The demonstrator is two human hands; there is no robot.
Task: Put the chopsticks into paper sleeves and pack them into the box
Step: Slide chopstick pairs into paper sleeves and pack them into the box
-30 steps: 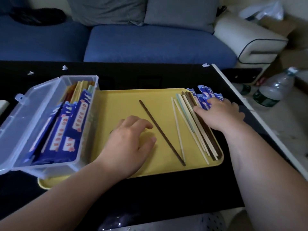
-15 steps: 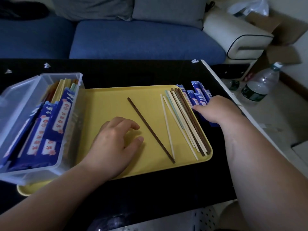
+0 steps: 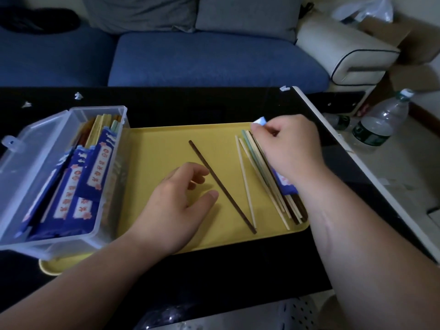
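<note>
Pickup step: right hand (image 3: 289, 151), right of centre, pinches 1 sleeve (image 3: 261, 120) over the loose chopsticks (image 3: 258, 170) on the tray (image 3: 154, 148); left hand (image 3: 175, 207), centre, fingers loosely apart, holds nothing beside 1 dark chopstick (image 3: 222, 185); box (image 3: 45, 148) at left part-filled; next likely needs that chopstick gripped and slid in.

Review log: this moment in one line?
right hand: grips paper sleeve | left hand: relaxed over yellow tray | dark chopstick: on tray
</note>
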